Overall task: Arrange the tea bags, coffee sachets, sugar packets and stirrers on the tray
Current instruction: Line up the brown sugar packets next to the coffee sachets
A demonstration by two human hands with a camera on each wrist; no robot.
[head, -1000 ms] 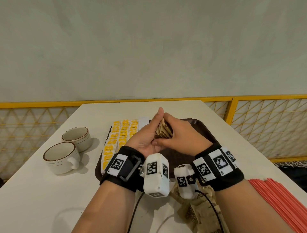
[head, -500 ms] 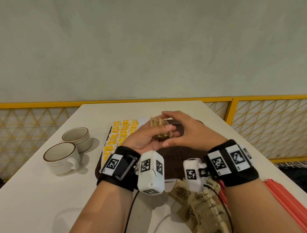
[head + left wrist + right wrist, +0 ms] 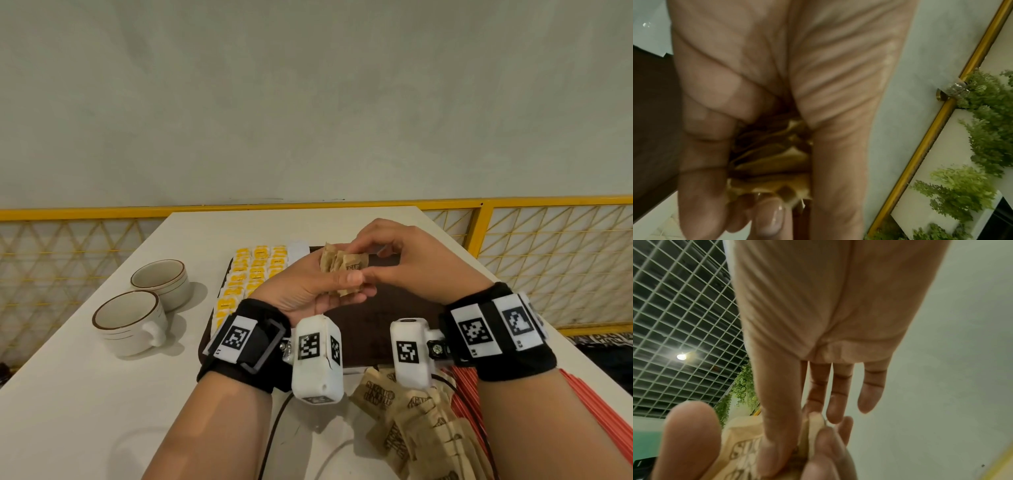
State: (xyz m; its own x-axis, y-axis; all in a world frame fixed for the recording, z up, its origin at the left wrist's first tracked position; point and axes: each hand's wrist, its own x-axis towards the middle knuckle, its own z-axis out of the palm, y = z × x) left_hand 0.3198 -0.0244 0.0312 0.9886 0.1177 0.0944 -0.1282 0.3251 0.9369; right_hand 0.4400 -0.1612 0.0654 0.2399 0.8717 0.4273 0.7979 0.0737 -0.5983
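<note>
Above the dark brown tray (image 3: 383, 329) on the pale desk (image 3: 85, 394), both hands meet around a small bundle of brown paper sugar packets (image 3: 344, 270). Left hand (image 3: 308, 291), palm up, curls its fingers and thumb around the bundle, gripping it. Right hand (image 3: 411, 267) reaches in from the side and pinches one packet at the bundle's edge between thumb and forefinger, its other fingers relaxed and spread. In the left wrist view the packets (image 3: 772, 162) sit fanned and uneven inside the curled fingers.

To do this step well, it seems best to square the bundle first, edges flush, then peel single packets with the pinching hand and lay them in a neat row on the bare part of the tray, just beside the rows of yellow-and-white tea bags (image 3: 253, 274) already filling its left side. Holding too loosely could let the fan spill.

More brown packets (image 3: 411, 421) lie loose on the desk near the body, next to red stirrers (image 3: 599, 411). Two empty cups (image 3: 137, 315) stand left of the tray.

Dark print on the packets is only partly readable; the right wrist view shows letters that look like "SU" (image 3: 744, 449). Writing on the tea bags is too small to read.
</note>
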